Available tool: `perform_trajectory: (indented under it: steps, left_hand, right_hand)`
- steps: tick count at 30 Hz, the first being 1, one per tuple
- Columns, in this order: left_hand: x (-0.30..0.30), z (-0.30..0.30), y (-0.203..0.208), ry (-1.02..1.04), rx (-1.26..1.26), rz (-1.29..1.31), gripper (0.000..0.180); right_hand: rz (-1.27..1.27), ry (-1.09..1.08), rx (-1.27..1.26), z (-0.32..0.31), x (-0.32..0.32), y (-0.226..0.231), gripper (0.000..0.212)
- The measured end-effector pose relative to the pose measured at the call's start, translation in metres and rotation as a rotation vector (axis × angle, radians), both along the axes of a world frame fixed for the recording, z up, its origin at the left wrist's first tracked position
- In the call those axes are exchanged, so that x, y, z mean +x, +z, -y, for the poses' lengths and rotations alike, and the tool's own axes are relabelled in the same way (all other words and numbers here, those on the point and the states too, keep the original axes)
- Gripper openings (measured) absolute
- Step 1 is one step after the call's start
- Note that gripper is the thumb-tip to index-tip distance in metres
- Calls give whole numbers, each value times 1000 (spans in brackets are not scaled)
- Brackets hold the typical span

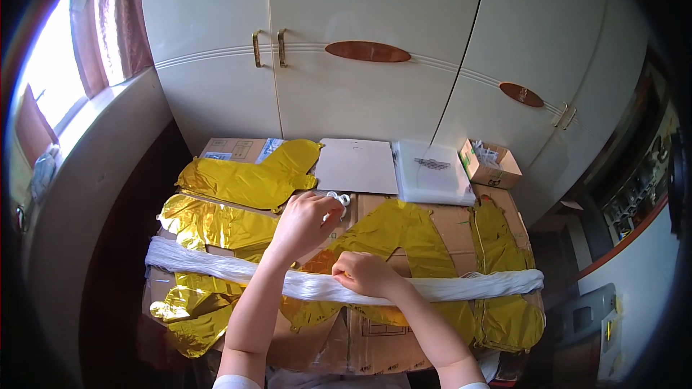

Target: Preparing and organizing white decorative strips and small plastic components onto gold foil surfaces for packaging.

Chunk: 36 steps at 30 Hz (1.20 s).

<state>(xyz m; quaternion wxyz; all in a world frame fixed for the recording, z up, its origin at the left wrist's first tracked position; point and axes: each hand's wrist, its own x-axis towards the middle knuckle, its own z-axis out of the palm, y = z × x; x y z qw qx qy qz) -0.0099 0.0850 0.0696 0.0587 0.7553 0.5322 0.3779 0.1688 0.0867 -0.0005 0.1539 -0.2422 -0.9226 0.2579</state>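
A long skein of white string [461, 289] lies crosswise over flat gold foil balloons [393, 227]. My right hand [366, 274] rests at the middle of the skein, its fingers curled closed on the string. Farther off and to the left, my left hand [308, 222] is raised with thumb and fingers drawn together in a pinch. What those fingertips hold is too fine or hidden to make out. Just beyond them shows a small looped white bit [342, 200]; whether it touches the fingers I cannot tell.
Under everything is flattened cardboard [371, 360]. At the back lie a pale flat board [357, 166], a stack of clear plastic sleeves [435, 180] and a small open carton [497, 166] with clear pieces inside. White cabinet doors [360, 0] stand behind. More gold foil [241, 179] lies back left.
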Motion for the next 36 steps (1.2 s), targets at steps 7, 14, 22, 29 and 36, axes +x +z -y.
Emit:
perform_trajectory:
  steps: [7,14,22,29,36]
  left_hand:
    - [3,3,4,-34,-24,-12,10]
    - [4,9,10,-100,-143,36,13]
    - [-2,14,4,-321,-684,-302,17]
    - [2,10,-8,-373,-700,-393,15]
    - [9,11,-6,-309,-699,-541,16]
  right_hand:
    - [22,-69,-265,3,0,16,15]
    - [19,-68,-452,-2,6,25,23]
    - [-54,-133,-368,-6,13,21,22]
    - [-161,-102,-397,-9,16,23,30]
    - [-225,-165,-227,-2,12,28,21]
